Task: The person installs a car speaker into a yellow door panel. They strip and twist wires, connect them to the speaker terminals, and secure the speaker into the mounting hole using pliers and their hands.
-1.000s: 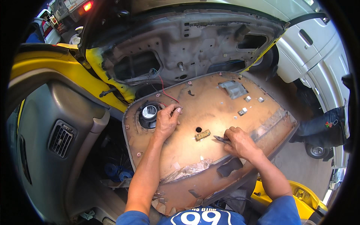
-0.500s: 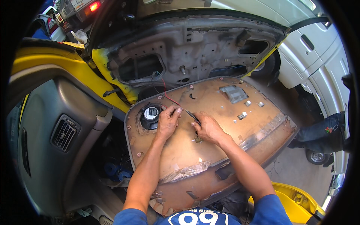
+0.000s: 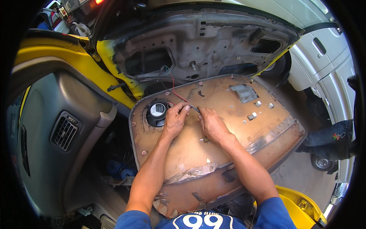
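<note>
My left hand (image 3: 175,120) is closed, thumb against fingers, pinching a thin red wire (image 3: 178,95) that runs out of the metal door (image 3: 183,49). Close beside it, my right hand (image 3: 214,125) is wrapped round a slim dark tool (image 3: 195,109), apparently small pliers, most of it hidden by the fingers. The tool's tip meets the wire at my left fingertips. Both hands are above the bare brown back of a door panel (image 3: 228,110). A round black speaker (image 3: 157,111) with a white label is set in the panel just left of my left hand.
Several white clips (image 3: 258,104) and a grey plate (image 3: 244,93) are on the panel's right side. A dashboard with an air vent (image 3: 65,131) stands at left. A silver vehicle (image 3: 324,57) is at right, with a person's leg (image 3: 328,139) near it.
The view has shifted slightly. My right hand has moved closer to my left, and its fingers now cover more of the dark tool. My left hand keeps its pinch on the wire.
</note>
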`<state>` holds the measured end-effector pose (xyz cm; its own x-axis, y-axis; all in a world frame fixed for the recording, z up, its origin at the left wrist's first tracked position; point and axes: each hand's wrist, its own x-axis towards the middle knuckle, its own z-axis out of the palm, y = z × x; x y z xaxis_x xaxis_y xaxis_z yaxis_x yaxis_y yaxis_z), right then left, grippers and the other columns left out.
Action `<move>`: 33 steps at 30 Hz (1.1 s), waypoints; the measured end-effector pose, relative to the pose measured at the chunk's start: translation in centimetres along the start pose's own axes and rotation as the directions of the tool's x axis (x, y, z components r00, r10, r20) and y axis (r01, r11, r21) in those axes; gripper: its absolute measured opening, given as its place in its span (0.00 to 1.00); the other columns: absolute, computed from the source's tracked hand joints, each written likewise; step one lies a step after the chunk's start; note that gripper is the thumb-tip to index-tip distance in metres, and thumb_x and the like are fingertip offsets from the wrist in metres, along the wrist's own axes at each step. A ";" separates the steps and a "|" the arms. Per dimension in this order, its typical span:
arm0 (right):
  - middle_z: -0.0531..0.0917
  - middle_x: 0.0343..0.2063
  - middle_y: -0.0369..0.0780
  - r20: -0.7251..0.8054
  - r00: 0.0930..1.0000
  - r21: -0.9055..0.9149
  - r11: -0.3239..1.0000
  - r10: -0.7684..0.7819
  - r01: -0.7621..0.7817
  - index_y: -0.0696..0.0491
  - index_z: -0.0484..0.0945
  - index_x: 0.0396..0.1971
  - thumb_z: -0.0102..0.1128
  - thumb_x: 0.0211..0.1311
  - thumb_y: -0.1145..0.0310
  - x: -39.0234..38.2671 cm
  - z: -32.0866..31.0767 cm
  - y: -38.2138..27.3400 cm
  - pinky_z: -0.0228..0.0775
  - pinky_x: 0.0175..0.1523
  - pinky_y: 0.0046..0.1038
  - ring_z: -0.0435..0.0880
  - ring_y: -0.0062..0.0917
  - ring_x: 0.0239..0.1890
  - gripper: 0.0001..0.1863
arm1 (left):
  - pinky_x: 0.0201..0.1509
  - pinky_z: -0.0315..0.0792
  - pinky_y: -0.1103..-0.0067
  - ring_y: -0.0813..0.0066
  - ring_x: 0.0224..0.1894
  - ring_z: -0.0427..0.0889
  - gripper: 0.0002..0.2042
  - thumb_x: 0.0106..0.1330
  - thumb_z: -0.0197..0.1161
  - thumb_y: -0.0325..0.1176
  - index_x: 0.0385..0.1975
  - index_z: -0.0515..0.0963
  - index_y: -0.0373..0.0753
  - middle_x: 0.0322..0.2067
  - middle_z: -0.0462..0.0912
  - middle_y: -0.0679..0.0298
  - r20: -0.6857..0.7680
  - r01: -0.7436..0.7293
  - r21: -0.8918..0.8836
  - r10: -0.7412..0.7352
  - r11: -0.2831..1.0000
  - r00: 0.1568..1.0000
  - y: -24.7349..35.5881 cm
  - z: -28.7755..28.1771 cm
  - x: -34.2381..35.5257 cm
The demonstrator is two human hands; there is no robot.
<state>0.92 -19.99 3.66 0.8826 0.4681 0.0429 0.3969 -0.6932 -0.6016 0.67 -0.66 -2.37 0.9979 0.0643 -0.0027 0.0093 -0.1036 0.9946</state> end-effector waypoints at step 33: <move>0.83 0.39 0.62 -0.055 0.996 0.054 0.996 0.074 -0.071 0.65 0.76 0.40 0.53 0.75 0.72 0.1 0.3 -0.2 0.75 0.54 0.54 0.83 0.61 0.45 0.10 | 0.38 0.82 0.72 0.60 0.33 0.91 0.07 0.64 0.75 0.29 0.38 0.89 0.33 0.33 0.91 0.52 -0.127 -0.339 0.501 0.455 0.796 0.881 2.3 1.0 -0.4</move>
<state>0.82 -19.66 3.56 0.9221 0.3848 0.0423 0.3192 -0.6942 -0.6452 0.36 -1.89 -0.18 0.8758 0.1353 0.4633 -0.2988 -0.6019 0.7405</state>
